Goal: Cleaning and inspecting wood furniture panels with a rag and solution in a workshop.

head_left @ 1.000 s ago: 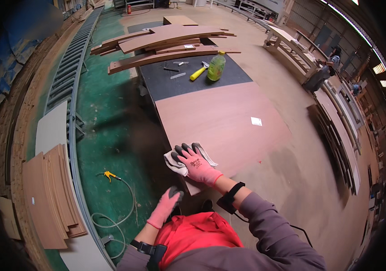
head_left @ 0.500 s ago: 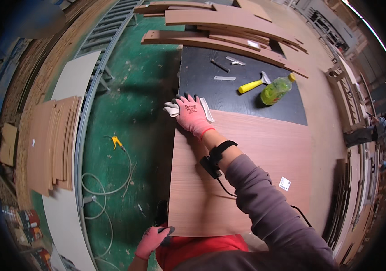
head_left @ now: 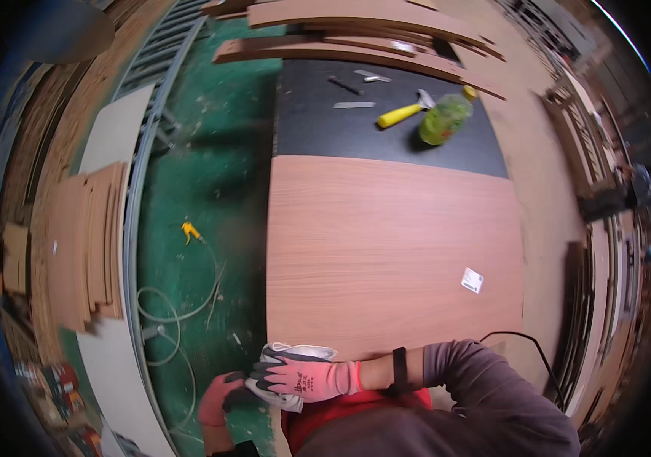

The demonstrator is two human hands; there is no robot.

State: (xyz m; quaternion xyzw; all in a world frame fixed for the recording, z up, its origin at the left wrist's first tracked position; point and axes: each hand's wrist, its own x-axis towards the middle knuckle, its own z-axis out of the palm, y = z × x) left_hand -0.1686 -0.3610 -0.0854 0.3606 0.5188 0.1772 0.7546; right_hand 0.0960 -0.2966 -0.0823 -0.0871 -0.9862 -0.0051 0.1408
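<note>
A wood-grain panel (head_left: 394,251) lies flat in front of me. My right hand (head_left: 306,379), in a pink glove with dark fingertips, is at its near left corner. Its fingers are bent over a bunched white and grey cloth (head_left: 303,352), partly hidden beneath them. Just left of the cloth is my left hand (head_left: 221,397), gloved the same way and off the panel's edge. Its fingertips are blurred and near the cloth; I cannot tell whether they touch it. A small white label (head_left: 472,280) is on the panel's right part.
On the dark board (head_left: 310,129) beyond are a yellow-handled scraper (head_left: 402,115), a bottle of green liquid (head_left: 446,118) and small tools. Long wooden boards (head_left: 371,49) lie across the far end. Left, a yellow air gun (head_left: 189,231) with a hose lies on green floor beside a roller conveyor (head_left: 159,57).
My right hand has drawn the cloth from the panel's far left corner back to its near left corner. My left hand has left the panel corner and shifted left. The view has tilted slightly.
</note>
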